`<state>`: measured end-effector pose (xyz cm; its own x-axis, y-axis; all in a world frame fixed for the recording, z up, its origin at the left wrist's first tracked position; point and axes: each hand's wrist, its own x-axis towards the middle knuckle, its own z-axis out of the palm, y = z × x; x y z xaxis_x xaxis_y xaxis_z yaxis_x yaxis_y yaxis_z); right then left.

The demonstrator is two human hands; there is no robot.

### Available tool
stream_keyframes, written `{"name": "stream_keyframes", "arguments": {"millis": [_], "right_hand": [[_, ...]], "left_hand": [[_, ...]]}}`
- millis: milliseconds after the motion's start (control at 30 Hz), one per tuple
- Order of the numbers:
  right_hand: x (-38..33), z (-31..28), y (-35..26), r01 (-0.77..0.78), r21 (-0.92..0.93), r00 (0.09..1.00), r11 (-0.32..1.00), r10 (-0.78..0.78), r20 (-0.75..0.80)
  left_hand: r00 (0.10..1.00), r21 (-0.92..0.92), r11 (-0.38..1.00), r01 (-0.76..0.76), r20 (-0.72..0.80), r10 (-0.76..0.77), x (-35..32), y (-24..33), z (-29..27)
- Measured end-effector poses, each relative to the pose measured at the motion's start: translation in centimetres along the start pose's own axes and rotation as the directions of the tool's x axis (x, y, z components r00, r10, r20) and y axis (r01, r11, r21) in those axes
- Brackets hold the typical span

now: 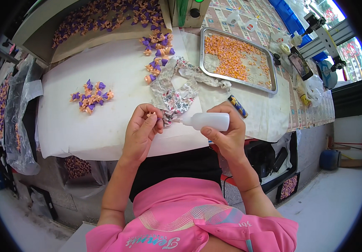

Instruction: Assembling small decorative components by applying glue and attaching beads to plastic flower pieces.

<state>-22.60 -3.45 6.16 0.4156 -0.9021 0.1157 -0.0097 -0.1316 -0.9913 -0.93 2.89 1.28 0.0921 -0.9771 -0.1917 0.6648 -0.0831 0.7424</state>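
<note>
Near the front edge of the white-covered table, my left hand (140, 132) pinches a small peach-coloured plastic figure part (150, 114); most of it is hidden by the fingers. A bit of purple shows by the fingertips. My right hand (232, 136) is wrapped around a white squeeze bottle (211, 121), tilted on its side. The bottle's thin nozzle points left at my left hand, a short gap away. Behind both hands lies a crumpled floral cloth (174, 93). A small pile of peach and purple figure parts (90, 97) sits to the left.
A metal tray (240, 78) of small orange pieces stands at the right, with a dark blue cylinder (237, 106) in front of it. More peach and purple parts (160, 44) trail from a box-like opening at the back. White bottles (233, 17) and a phone on a stand (300, 63) are farther right.
</note>
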Motion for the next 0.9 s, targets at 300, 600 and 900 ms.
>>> {"name": "stream_keyframes", "arguments": {"millis": [300, 600, 900], "right_hand": [[-0.5, -0.1, -0.4, -0.031, 0.087, 0.997, 0.996, 0.037, -0.064], [-0.8, -0.6, -0.2, 0.133, -0.067, 0.989, 0.989, -0.137, -0.052], [-1.0, -0.6, 0.1, 0.233, -0.213, 0.967, 0.949, -0.249, -0.050]], "left_hand": [[0.997, 0.312, 0.948, -0.069, 0.057, 0.053, -0.9, -0.6, 0.5], [0.997, 0.309, 0.948, -0.072, 0.030, 0.066, -1.4, -1.0, 1.4], [0.999, 0.153, 0.988, 0.000, -0.054, 0.008, -1.8, -2.6, 1.3]]}}
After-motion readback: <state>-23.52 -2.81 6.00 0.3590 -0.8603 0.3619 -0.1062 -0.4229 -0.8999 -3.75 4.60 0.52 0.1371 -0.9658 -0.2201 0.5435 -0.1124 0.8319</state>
